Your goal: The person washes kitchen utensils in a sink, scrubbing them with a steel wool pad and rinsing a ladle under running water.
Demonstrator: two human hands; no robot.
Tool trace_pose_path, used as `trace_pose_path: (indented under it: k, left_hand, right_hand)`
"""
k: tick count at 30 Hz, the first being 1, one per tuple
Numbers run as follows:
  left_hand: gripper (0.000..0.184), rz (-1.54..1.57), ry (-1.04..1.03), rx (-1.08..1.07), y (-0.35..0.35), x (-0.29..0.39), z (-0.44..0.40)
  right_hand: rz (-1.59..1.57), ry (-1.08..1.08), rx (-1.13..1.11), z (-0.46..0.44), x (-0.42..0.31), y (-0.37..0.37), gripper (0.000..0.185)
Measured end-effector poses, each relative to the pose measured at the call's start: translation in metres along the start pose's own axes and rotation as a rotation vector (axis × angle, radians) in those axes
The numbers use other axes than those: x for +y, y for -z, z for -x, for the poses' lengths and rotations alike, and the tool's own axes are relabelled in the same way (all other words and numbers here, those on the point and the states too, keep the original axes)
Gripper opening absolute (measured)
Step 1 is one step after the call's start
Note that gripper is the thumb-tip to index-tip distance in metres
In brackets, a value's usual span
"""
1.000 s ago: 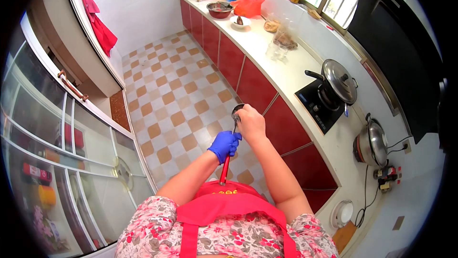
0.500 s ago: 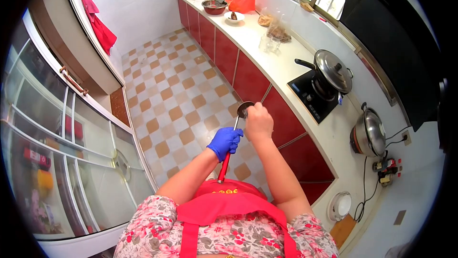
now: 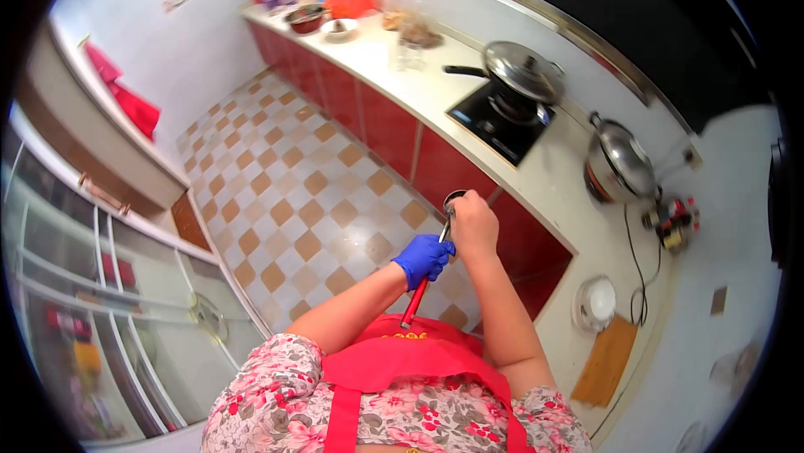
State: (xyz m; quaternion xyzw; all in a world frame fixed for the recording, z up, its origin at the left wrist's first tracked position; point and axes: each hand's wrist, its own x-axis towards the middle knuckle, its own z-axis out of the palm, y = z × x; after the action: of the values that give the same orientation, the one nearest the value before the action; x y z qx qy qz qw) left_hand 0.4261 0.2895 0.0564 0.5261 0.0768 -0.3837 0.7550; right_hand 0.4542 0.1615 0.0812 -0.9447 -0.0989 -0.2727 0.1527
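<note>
My left hand [image 3: 425, 260], in a blue glove, is closed round the shaft of a ladle [image 3: 414, 306] with a red handle. The ladle slants up and away from my apron, its round bowl at the far end. Bare and closed, my right hand [image 3: 473, 225] is at the bowl and covers part of it. Something small and greyish shows by its fingertips, too blurred to name.
To the right runs a white counter [image 3: 536, 193] over red cabinets. On it are a lidded pan [image 3: 523, 72] on a black induction cooker [image 3: 502, 131], a lidded steel pot [image 3: 620, 160], a white dish [image 3: 596, 304] and a wooden board [image 3: 605, 362]. Left stands a glass-doored cabinet [image 3: 159, 302].
The view has turned towards the right, showing more of the wooden board. Both hands and the ladle sit slightly lower and further right in view. Each hand keeps its place on the ladle.
</note>
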Motion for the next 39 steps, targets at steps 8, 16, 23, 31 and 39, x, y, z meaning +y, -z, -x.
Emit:
trace_pose_path:
  k: [8, 16, 23, 31, 39]
  left_hand:
    - [0.012, -0.167, 0.173, -0.326, -0.108, -0.029, -0.033]
    - [0.011, -0.424, 0.442, -0.68, -0.202, -0.086, -0.04]
    - [0.011, -0.565, 0.737, -0.941, -0.246, -0.125, -0.036]
    - [0.025, -0.865, 0.546, -1.197, -0.276, -0.177, 0.002]
    - [0.027, -0.963, -0.303, -1.564, -0.292, -0.253, 0.059]
  right_hand:
    - [0.087, -0.371, 0.114, 0.107, 0.077, 0.082, 0.017]
    - [0.331, -0.797, 0.298, 0.212, 0.111, 0.143, 0.014]
    - [0.667, -1.215, 0.367, 0.269, 0.091, 0.179, 0.012]
    - [0.693, -1.425, 0.687, 0.332, 0.042, 0.212, 0.019]
    - [0.842, -1.423, 1.015, 0.392, -0.044, 0.242, 0.021]
